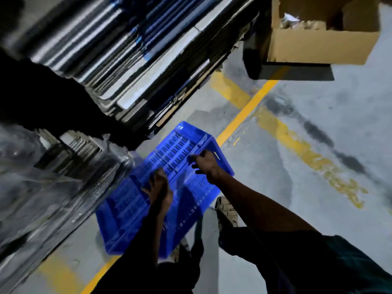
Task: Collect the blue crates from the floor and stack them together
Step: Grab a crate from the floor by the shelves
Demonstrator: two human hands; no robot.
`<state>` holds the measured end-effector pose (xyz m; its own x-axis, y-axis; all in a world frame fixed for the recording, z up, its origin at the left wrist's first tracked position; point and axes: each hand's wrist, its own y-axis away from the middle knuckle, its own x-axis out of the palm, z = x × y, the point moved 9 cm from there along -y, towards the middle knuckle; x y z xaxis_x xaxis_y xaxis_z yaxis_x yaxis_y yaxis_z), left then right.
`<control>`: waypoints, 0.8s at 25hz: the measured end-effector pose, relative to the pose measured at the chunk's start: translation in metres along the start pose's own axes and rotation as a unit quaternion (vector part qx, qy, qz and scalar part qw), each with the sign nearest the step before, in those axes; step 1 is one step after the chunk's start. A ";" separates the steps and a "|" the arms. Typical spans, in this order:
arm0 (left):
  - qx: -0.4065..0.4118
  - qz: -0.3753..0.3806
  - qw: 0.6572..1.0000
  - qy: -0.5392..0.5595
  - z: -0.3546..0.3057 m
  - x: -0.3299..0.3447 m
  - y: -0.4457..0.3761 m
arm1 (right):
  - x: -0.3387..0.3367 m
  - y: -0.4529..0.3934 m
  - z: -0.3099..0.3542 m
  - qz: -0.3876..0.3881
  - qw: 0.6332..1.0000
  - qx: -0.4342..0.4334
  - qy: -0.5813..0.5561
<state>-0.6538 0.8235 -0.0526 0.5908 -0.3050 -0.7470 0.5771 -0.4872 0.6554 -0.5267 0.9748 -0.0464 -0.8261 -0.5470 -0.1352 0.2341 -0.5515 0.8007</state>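
Observation:
A blue slotted plastic crate [127, 206] is in the lower middle of the head view, tilted just above the grey floor. It looks like more than one crate nested together, but I cannot tell for sure. My left hand [159, 187] grips the middle of its upper rim. My right hand [204, 164] is curled over the rim nearer the far right corner. Both forearms reach down from the bottom right of the frame.
A tall stack of flattened cardboard [131, 66] rises on the left, right beside the crate. Plastic-wrapped goods [42, 187] stand at the lower left. An open cardboard box [318, 43] sits at the top right. Yellow floor lines [248, 109] cross the concrete. My sandalled foot [228, 211] is beside the crate.

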 end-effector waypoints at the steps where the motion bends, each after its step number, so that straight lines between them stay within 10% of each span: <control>1: 0.015 0.018 1.000 0.002 -0.011 -0.007 0.010 | -0.011 0.011 0.006 -0.018 1.000 -0.005 0.018; 10: 0.182 0.013 0.982 -0.050 -0.114 -0.130 0.180 | -0.192 0.235 0.049 -0.198 0.962 -0.139 0.129; 20: 0.418 -0.077 0.904 0.043 -0.170 -0.270 0.377 | -0.254 0.508 0.043 -0.524 0.817 -0.222 0.097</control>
<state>-0.4998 0.8614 0.4154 0.6027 -0.1336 -0.7867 0.0503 -0.9776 0.2046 -0.2200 0.8606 0.4199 -0.6058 0.3064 -0.7342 -0.3516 -0.9310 -0.0984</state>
